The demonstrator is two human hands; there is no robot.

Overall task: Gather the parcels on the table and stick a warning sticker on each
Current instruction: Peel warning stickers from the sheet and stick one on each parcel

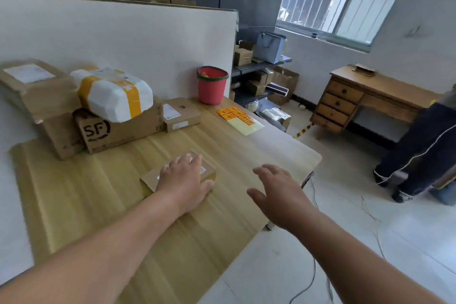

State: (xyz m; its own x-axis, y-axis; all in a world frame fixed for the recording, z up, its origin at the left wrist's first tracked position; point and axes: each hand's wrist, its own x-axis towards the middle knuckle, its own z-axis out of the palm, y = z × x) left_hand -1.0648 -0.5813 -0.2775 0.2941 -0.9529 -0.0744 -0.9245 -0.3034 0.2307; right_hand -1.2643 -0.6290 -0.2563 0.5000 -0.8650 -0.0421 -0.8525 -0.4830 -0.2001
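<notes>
A small flat cardboard parcel lies mid-table, and my left hand rests flat on top of it, thumb at its right edge. My right hand hovers open to the right of it, over the table's right part, holding nothing. A sheet of orange and yellow warning stickers lies near the far right edge. At the back left sit a large brown box, an SF-marked box with a white and yellow wrapped parcel on top, and a small labelled box.
The wooden table ends close on the right. A red bucket stands at its far corner against a white partition. Beyond are shelves with boxes, a wooden desk, a person's legs at right, and cables on the floor.
</notes>
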